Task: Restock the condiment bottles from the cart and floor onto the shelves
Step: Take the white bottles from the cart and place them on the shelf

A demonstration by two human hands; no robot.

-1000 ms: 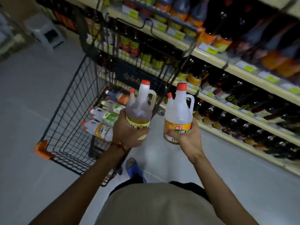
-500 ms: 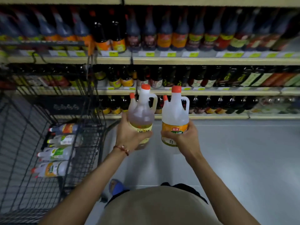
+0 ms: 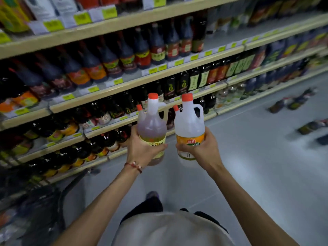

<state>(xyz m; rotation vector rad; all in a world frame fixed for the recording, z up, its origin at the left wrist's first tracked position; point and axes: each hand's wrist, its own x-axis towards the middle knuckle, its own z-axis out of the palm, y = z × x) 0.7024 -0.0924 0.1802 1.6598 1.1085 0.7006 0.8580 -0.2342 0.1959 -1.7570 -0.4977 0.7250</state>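
My left hand (image 3: 142, 150) grips an upright jug of brownish liquid (image 3: 151, 125) with a red cap and yellow label. Beside it, my right hand (image 3: 204, 150) grips a white jug (image 3: 189, 121) with a red cap and orange label. Both jugs are held close together at chest height in front of the lower shelves (image 3: 124, 85), which are packed with dark sauce bottles. The black wire cart (image 3: 40, 206) is at the lower left, mostly blurred and cut off.
Several dark bottles (image 3: 292, 102) lie on the grey floor at the right, with more (image 3: 312, 126) nearer me. Yellow price tags line the shelf edges. My foot (image 3: 151, 196) shows below the hands. Open floor stretches right along the shelf base.
The view has swung right, away from the cart and along the shelves. Both hands keep their jugs, held the same way. Bottles on the floor have come into sight.
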